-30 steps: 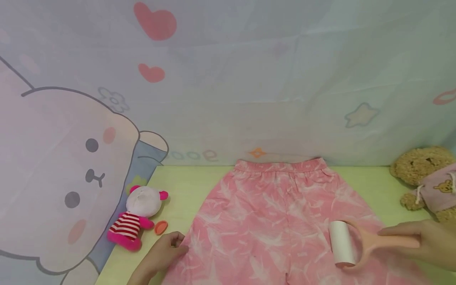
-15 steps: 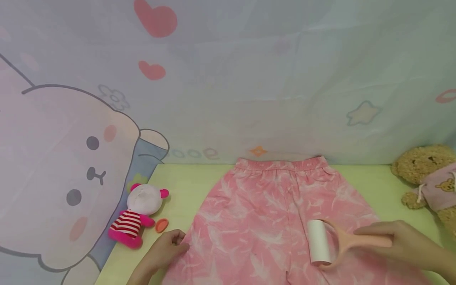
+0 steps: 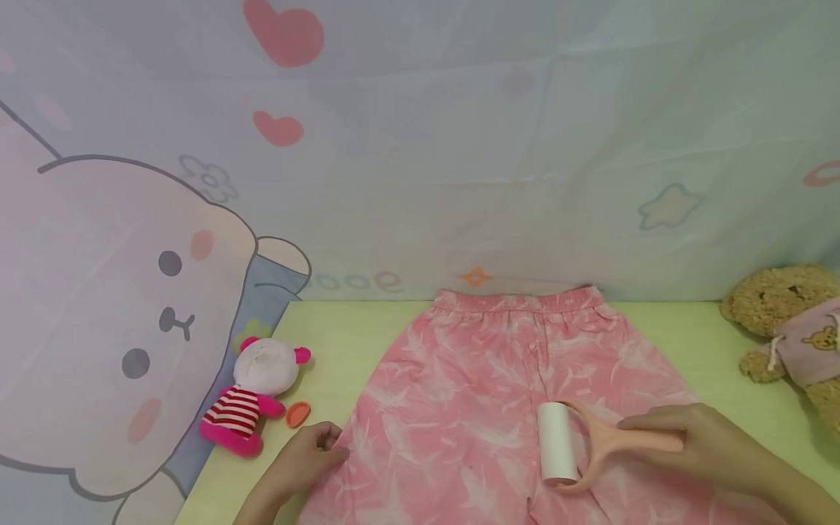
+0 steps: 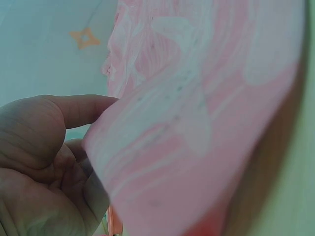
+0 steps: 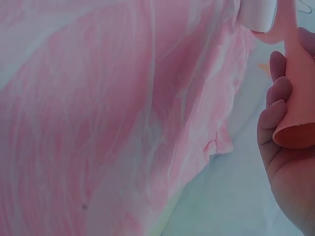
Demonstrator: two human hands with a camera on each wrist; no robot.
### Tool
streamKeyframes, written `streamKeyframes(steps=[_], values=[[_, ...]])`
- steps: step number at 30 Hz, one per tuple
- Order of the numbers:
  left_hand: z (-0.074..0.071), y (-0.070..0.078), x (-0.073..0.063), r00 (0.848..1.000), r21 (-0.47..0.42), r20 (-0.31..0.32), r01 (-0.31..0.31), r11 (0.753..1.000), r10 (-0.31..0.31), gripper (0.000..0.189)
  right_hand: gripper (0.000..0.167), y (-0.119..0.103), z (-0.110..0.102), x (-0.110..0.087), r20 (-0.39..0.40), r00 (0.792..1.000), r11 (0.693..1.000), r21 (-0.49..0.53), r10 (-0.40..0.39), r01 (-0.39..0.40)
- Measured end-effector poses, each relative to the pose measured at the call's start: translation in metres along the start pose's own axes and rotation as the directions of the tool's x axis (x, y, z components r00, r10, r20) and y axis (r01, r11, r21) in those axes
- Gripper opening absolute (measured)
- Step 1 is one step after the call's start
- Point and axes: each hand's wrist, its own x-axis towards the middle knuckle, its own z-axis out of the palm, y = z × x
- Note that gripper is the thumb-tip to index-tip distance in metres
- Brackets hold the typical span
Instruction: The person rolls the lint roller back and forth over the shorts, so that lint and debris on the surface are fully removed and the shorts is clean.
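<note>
Pink shorts (image 3: pixel 459 408) with a white feathery print lie spread out, the gathered waistband toward the back wall. At their left edge my left hand (image 3: pixel 303 461) pinches the fabric between thumb and fingers; in the left wrist view the cloth (image 4: pixel 162 162) is lifted into a fold there. My right hand (image 3: pixel 695 445) grips the peach handle of a lint roller (image 3: pixel 556 445). Its white roll lies on the shorts, close to the centre seam. In the right wrist view the fingers (image 5: pixel 278 93) curl round the handle. Small dark specks show on the fabric.
On the left lies a pink-and-white plush toy (image 3: pixel 265 368) in a striped top, with a small orange ring-shaped piece (image 3: pixel 298 415) beside it. A brown teddy bear (image 3: pixel 774 299) sits at the right. Behind the light-green table (image 3: pixel 348 332) hangs a printed cloth (image 3: pixel 420 182).
My right hand has moved the lint roller leftward across the shorts, from the right leg to near the centre seam. The left hand keeps its place at the edge.
</note>
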Motion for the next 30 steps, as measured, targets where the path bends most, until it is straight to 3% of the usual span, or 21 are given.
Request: streamKeyframes(steps=[13,20,27,30], values=[[0.0,0.001,-0.001,1.0,-0.006,0.008,-0.001,1.0,0.001,0.011,0.029,-0.002,-0.001,0.004,0.08,0.997,1.0,-0.02,-0.002,0.003],[0.0,0.003,-0.002,1.0,-0.001,0.001,0.007,1.0,-0.007,0.011,0.025,0.0,-0.003,0.001,0.192,0.976,0.983,0.129,0.106,-0.132],[0.001,0.002,-0.001,1.0,0.017,-0.002,0.01,1.0,-0.009,0.012,0.027,0.007,-0.015,-0.006,0.12,0.966,0.955,0.165,0.228,-0.246],[0.001,0.002,-0.001,1.0,0.016,-0.003,0.009,1.0,-0.009,0.012,0.031,0.011,-0.024,-0.007,0.083,0.939,0.914,0.215,0.333,-0.343]])
